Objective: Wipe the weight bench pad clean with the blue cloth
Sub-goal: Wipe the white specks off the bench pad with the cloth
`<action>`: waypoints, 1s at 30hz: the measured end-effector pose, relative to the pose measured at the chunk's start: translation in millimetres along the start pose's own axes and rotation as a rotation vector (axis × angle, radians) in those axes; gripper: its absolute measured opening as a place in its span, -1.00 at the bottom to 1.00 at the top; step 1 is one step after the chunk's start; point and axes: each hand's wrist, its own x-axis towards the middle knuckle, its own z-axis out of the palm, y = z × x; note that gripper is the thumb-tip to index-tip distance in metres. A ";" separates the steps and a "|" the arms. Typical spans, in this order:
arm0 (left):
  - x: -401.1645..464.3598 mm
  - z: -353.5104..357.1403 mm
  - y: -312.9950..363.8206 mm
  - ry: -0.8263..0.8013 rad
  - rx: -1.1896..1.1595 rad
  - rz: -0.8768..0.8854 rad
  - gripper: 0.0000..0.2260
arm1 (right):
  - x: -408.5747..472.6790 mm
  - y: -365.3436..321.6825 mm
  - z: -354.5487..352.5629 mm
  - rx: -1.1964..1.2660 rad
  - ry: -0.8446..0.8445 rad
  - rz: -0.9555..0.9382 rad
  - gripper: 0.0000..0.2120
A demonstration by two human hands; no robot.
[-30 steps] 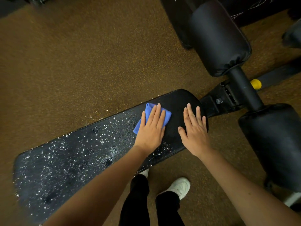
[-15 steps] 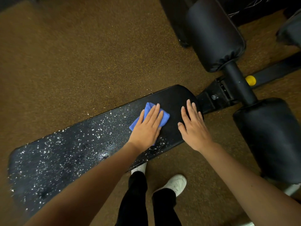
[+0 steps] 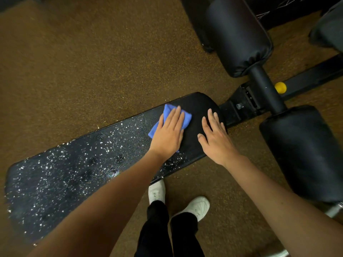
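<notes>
The long black weight bench pad (image 3: 78,169) runs from lower left to the centre, speckled with white droplets over most of its length. Its right end, near the frame, looks dark and free of speckles. A folded blue cloth (image 3: 169,113) lies on that end of the pad. My left hand (image 3: 169,133) presses flat on the cloth, fingers together and pointing away from me. My right hand (image 3: 215,134) rests flat and bare on the pad's right end, fingers slightly spread, holding nothing.
Two black padded leg rollers (image 3: 239,39) (image 3: 300,153) sit on a bar (image 3: 264,88) at the right, with a yellow knob (image 3: 280,87) beside it. Brown speckled flooring (image 3: 83,62) surrounds the bench. My white shoes (image 3: 196,206) stand just in front of the pad.
My left hand and the cloth have slid a little toward the far edge of the pad. My right hand has stayed in place on the pad's end.
</notes>
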 end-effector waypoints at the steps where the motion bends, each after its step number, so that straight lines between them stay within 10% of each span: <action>1: -11.2 2.4 -4.8 -0.008 0.022 0.037 -0.53 | 0.1 -0.2 -0.8 -0.004 -0.001 0.000 -0.42; 11: 63.6 -17.9 -7.0 0.082 -0.159 -0.309 -0.58 | 0.8 -2.6 5.6 -0.022 0.033 0.019 -0.41; 23: 14.8 -2.0 -30.4 0.043 -0.010 0.235 -0.55 | 2.3 -6.9 6.9 -0.005 0.050 0.057 -0.42; 30: 43.6 -10.8 -1.5 0.086 -0.157 -0.085 -0.54 | 1.0 -4.0 7.9 -0.037 0.037 0.039 -0.41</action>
